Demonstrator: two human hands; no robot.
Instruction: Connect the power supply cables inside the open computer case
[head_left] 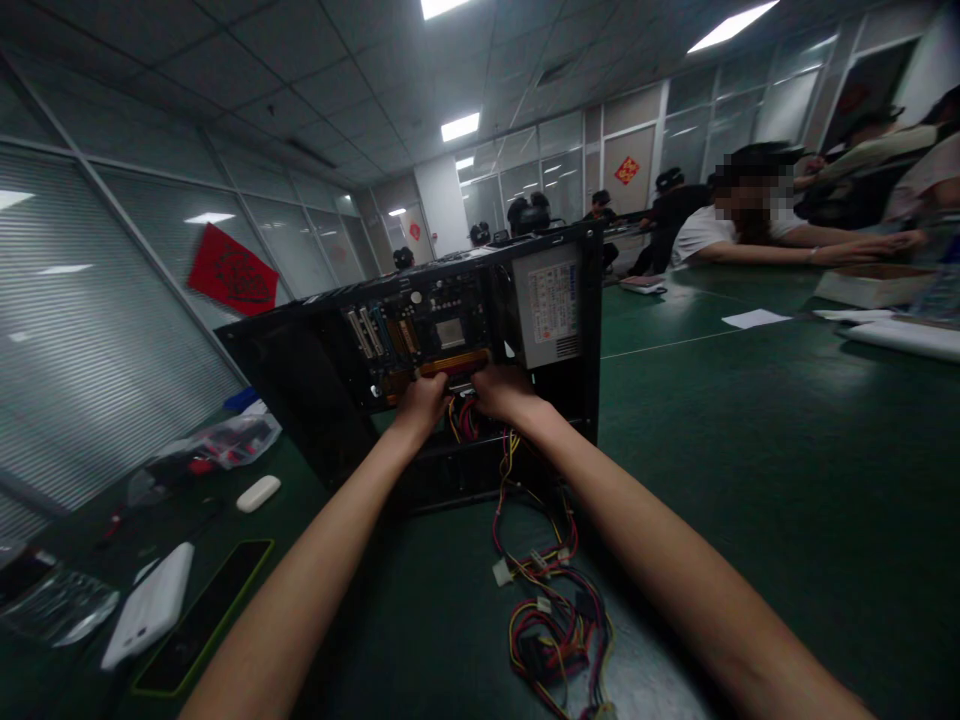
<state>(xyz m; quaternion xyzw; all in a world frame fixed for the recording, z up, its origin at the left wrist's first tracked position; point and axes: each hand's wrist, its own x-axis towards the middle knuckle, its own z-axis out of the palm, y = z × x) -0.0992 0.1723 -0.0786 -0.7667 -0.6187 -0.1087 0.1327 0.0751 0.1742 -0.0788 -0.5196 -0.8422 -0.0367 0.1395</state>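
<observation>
A black computer case (409, 490) lies open towards me on the green table, its motherboard (450, 333) and silver power supply (551, 310) showing. Both my hands reach inside, at the motherboard's near edge by the orange-and-red slots (456, 366). My left hand (424, 398) is closed there, with its thumb towards the slots. A short distance to its right, my right hand (504, 390) is curled with its fingertips against the same area. What lies between the fingers is hidden. A bundle of power supply cables (555, 640) runs out of the case onto the table below my right forearm.
On the left are a dark phone with a green edge (206, 615), a white power bank (150, 600), a white earbud case (259, 494), a clear bottle (56, 600) and a plastic bag (217, 445). At right, a person (739, 235) sits behind a shallow box (874, 284) and paper (756, 318).
</observation>
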